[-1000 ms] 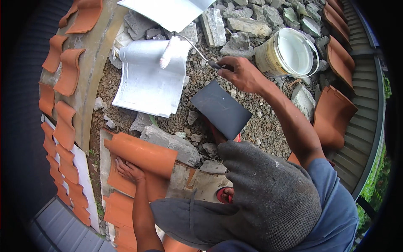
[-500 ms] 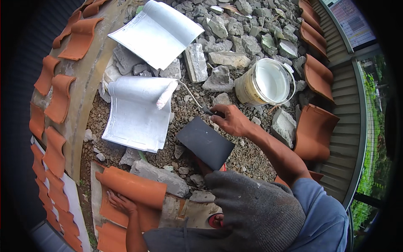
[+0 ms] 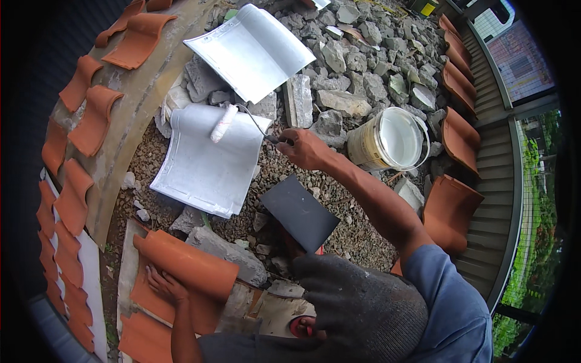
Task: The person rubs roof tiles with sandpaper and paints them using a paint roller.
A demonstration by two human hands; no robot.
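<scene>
My right hand (image 3: 305, 148) grips the wire handle of a paint roller (image 3: 224, 124). The roller's white sleeve rests on the upper part of a white-painted curved roof tile (image 3: 206, 163) lying on gravel. My left hand (image 3: 163, 284) lies flat on the lower edge of an unpainted terracotta tile (image 3: 193, 266) at the lower left. A bucket of white paint (image 3: 393, 138) stands just right of my right hand. A second white-painted tile (image 3: 251, 51) lies further away, above the first.
A dark grey flat square plate (image 3: 299, 212) lies under my right forearm. Grey rubble (image 3: 357, 66) covers the far ground. Terracotta tiles line the curved wall (image 3: 78, 139) on the left and the edge (image 3: 451, 206) on the right. A grey knitted cap (image 3: 363, 308) fills the bottom.
The roller has moved left across the top of the white tile with my right hand. The view has tipped, so everything sits lower in frame. My left hand stays on the terracotta tile.
</scene>
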